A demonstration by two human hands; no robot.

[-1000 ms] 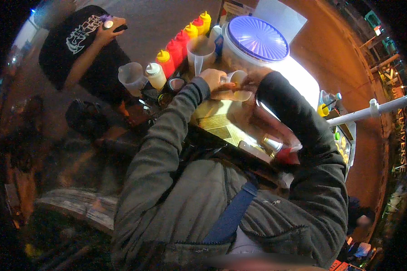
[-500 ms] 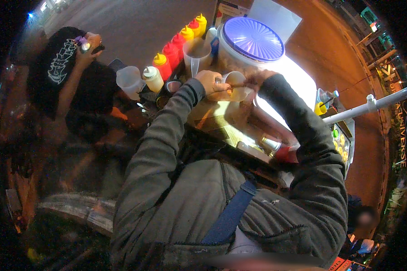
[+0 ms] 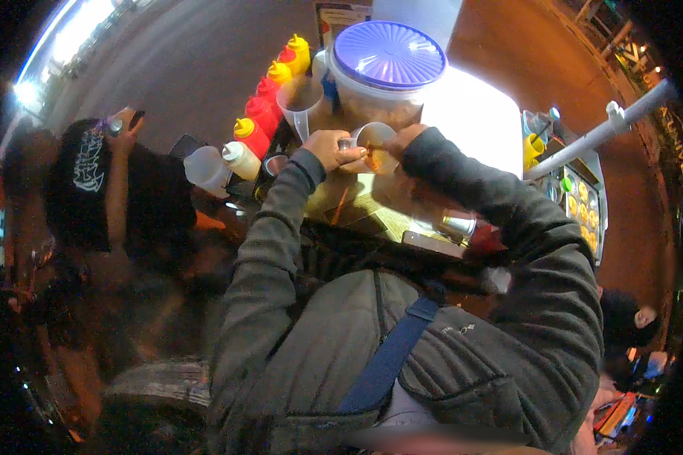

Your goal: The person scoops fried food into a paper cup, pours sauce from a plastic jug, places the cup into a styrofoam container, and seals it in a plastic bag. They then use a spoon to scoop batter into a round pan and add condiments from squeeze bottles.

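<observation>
My left hand grips a pale, tilted cup with something orange-brown inside. My right hand is at the cup's right side, fingers curled and partly hidden, on something I cannot make out. Just beyond stands a big clear tub with a purple lid; left of it is a translucent jug. A row of red, yellow and white squeeze bottles runs along the left. Below my hands are a lit work surface, a metal cup and a flat oblong object.
A pale pole crosses at the right near a yellow container and a tray of round items. A white lit panel is beside the tub. A person in black holds a small object at left; another person is lower right.
My view has shifted, so the cart sits further left in it. Both hands stay at the cup. The person at left now appears lower and more in shadow.
</observation>
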